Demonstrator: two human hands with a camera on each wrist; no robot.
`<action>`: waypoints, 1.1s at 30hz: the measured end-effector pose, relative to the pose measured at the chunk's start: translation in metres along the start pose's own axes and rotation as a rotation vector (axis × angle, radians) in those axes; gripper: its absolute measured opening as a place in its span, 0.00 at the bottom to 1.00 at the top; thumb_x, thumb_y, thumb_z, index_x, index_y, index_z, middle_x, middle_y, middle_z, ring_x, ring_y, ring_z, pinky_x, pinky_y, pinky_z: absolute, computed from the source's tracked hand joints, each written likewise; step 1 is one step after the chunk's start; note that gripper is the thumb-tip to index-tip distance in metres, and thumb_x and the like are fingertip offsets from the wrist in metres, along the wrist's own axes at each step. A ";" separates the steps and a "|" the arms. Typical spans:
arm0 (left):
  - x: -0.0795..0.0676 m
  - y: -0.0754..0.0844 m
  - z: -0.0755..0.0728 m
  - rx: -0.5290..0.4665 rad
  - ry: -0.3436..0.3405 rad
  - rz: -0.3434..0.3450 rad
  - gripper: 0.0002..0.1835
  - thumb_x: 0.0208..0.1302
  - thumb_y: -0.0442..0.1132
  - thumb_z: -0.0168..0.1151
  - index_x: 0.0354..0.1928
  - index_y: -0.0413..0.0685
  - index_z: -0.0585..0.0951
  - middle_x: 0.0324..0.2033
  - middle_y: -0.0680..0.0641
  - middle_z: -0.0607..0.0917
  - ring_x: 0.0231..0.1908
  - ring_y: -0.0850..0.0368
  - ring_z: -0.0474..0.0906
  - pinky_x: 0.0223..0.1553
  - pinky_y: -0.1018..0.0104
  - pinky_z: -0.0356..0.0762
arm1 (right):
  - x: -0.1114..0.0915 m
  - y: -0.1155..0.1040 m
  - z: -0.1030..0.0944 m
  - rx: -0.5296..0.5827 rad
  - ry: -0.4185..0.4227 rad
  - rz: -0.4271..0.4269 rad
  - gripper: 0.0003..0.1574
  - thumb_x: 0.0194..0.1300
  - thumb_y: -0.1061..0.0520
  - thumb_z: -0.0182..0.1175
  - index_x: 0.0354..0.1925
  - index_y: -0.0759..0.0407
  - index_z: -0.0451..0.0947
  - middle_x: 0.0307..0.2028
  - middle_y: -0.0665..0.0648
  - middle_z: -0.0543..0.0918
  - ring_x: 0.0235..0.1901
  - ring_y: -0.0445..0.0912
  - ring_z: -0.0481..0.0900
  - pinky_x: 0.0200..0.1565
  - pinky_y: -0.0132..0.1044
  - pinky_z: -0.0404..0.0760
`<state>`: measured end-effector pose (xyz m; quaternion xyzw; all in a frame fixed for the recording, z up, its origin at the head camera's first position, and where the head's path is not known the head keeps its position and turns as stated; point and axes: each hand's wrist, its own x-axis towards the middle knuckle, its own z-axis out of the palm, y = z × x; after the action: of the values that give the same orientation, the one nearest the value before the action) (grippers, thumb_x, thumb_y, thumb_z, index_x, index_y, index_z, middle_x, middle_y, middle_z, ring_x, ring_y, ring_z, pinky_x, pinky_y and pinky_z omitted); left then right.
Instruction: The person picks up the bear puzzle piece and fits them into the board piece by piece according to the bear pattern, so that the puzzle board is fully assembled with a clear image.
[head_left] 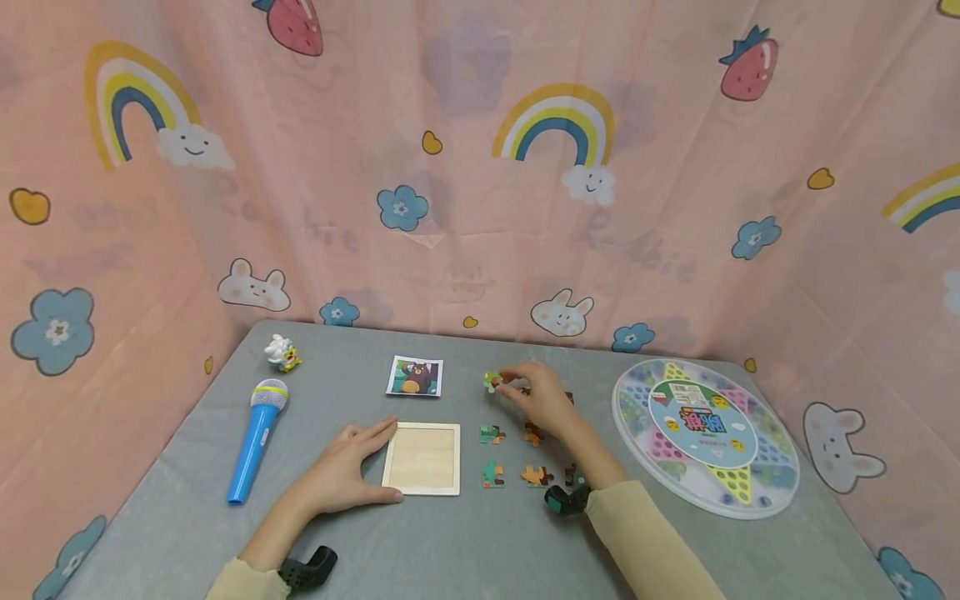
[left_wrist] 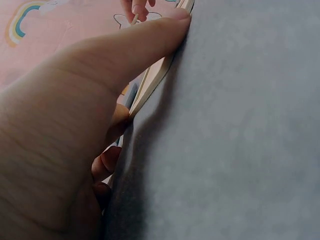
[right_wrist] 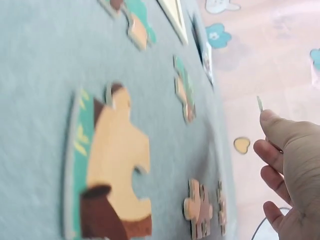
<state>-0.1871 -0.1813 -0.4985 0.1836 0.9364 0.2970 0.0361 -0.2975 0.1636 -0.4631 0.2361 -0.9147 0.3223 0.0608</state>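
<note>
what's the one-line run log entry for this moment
left hand: touches wooden tray | right hand: pinches puzzle piece | loose pieces: on table

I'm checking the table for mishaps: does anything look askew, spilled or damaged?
Nothing stands out. The left hand touches the wooden tray, the right hand pinches a puzzle piece, and loose puzzle pieces lie on the table. I see no spill or breakage, though the right arm may hide something.
</note>
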 end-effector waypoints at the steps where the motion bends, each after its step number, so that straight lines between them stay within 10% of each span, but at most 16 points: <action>1: 0.000 0.000 0.000 -0.001 -0.002 -0.003 0.60 0.49 0.68 0.81 0.80 0.48 0.68 0.79 0.49 0.69 0.56 0.54 0.69 0.57 0.49 0.73 | -0.001 -0.003 0.000 -0.010 0.009 -0.010 0.21 0.72 0.54 0.70 0.58 0.63 0.87 0.49 0.60 0.89 0.53 0.56 0.84 0.52 0.50 0.85; 33: 0.001 -0.001 0.000 0.016 -0.010 0.008 0.60 0.52 0.69 0.79 0.81 0.48 0.67 0.79 0.49 0.69 0.56 0.53 0.70 0.56 0.48 0.74 | -0.019 -0.087 0.044 -0.024 0.005 -0.131 0.15 0.71 0.54 0.71 0.52 0.60 0.88 0.43 0.56 0.90 0.44 0.51 0.83 0.47 0.47 0.82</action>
<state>-0.1881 -0.1821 -0.4995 0.1893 0.9377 0.2889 0.0379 -0.2379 0.0847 -0.4544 0.2940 -0.9009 0.3071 0.0872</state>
